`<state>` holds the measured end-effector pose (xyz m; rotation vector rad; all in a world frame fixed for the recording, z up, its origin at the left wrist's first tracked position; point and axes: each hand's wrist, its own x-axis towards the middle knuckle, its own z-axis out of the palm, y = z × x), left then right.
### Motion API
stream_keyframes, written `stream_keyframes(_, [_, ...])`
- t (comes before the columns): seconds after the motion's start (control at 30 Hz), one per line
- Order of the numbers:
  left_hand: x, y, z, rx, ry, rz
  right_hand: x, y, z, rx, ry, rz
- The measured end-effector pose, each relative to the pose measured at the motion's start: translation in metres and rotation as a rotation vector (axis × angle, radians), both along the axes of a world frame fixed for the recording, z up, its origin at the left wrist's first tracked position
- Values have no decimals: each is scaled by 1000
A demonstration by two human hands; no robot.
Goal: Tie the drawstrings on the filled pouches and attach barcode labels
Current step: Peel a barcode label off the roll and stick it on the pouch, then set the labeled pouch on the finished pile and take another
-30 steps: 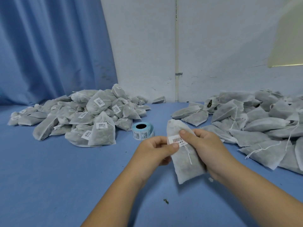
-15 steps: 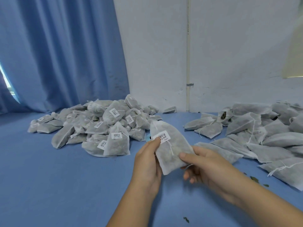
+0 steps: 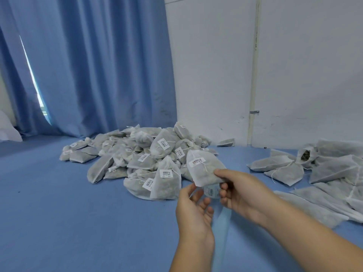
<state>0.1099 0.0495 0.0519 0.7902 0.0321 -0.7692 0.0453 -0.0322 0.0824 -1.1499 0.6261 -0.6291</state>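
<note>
My right hand (image 3: 241, 190) pinches the lower corner of a filled white pouch (image 3: 204, 165) and holds it up above the blue table. A barcode label (image 3: 197, 161) is stuck near the pouch's tied top, and its drawstring hangs down the front. Just below the pouch, my left hand (image 3: 193, 211) is free of it, palm up, fingers loosely spread. The label roll (image 3: 211, 191) peeks out between my hands, with its blue backing strip (image 3: 223, 222) trailing toward me. To the left lies a pile of labelled pouches (image 3: 149, 158).
A heap of unlabelled pouches (image 3: 324, 173) covers the right side of the blue table (image 3: 78, 213); one there gapes open. Blue curtain hangs at the back left, white wall with a pipe at the back right.
My left hand has let go of the labelled pouch and dropped below it. My right hand now holds the pouch alone, carried left toward the labelled pile. The camera turned left.
</note>
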Motion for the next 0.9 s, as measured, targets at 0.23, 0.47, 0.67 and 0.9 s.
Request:
stream_keyframes(0.23, [1, -1, 3, 6, 26, 20, 92, -29, 90, -108, -236, 34])
stream_keyframes(0.47, [-5, -1, 5, -18, -23, -21, 83, -38, 47, -206, 13, 61])
stream_keyframes(0.67, [-17, -7, -1, -6, -183, -90, 8, -31, 9, -182, 60, -62])
stream_keyframes(0.9, [-52, -10, -12, 229, -801, -154, -78, 2, -24, -266, 154, -119])
